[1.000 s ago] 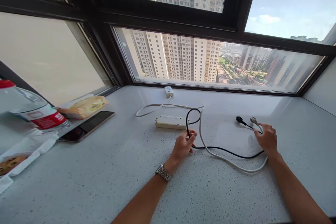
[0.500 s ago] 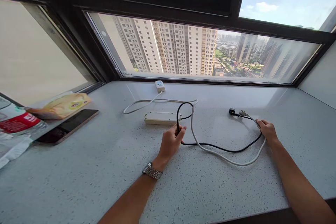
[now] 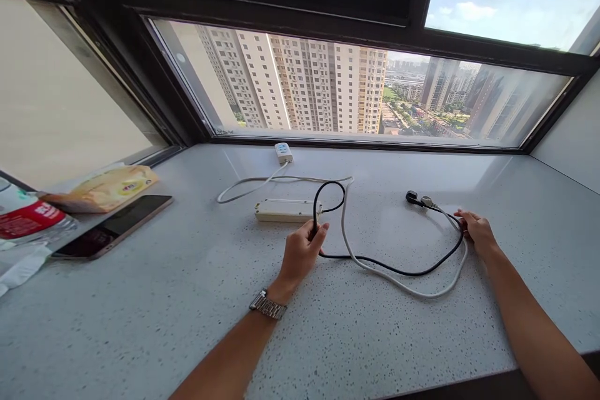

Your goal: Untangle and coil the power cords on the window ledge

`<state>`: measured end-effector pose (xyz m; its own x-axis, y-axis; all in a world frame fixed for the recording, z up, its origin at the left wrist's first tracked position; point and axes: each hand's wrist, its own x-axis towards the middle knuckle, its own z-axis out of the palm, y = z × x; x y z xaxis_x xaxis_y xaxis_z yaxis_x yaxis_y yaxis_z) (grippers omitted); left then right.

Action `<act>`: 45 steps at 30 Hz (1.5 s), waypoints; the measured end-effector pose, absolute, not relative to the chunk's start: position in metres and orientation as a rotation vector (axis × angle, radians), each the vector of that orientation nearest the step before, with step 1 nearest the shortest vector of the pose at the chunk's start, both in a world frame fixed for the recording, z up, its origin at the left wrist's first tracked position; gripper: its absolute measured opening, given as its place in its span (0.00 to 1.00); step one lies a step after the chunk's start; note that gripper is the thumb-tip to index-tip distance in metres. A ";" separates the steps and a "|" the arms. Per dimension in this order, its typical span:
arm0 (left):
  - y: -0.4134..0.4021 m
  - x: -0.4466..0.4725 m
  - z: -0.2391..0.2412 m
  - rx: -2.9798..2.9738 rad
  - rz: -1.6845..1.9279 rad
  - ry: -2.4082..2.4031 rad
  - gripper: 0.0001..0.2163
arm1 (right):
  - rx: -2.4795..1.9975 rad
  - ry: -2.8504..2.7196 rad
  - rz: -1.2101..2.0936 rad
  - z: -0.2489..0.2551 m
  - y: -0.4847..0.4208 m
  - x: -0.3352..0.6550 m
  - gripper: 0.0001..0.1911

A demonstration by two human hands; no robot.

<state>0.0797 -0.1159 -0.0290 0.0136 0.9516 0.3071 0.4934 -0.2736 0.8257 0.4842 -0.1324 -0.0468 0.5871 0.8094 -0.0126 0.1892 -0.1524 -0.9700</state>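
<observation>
A black cable [image 3: 398, 271] and a white cable [image 3: 412, 290] lie looped together on a speckled grey sill [image 3: 328, 337]. My left hand [image 3: 300, 253], with a metal watch on the wrist, pinches the black cable just in front of a cream power strip [image 3: 285, 210]. My right hand [image 3: 475, 231] grips both cables near their far ends, just behind a black plug [image 3: 411, 197] and a grey plug [image 3: 426, 202]. The black cable forms a small upright loop [image 3: 328, 190] above my left hand.
A white wall socket [image 3: 283, 152] sits at the window's base, its white cord running to the strip. At the left lie a dark phone [image 3: 112, 226], a yellow snack packet [image 3: 110, 187] and a red-labelled water bottle [image 3: 28, 215]. Black window frames rise behind.
My left hand has closed around the black cable and raised its loop. My right hand slid along the cables toward the plugs. The view has shifted right, so the bottle is mostly out of frame.
</observation>
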 end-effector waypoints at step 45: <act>-0.118 0.080 -0.030 1.804 1.168 1.436 0.16 | -1.327 -1.103 0.452 -0.042 -0.133 0.438 0.18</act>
<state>0.0800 -0.1179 -0.0300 0.0516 0.9558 0.2896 0.4782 -0.2782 0.8330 0.4380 -0.1335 -0.0425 0.4591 0.8051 0.3757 0.3093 0.2516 -0.9171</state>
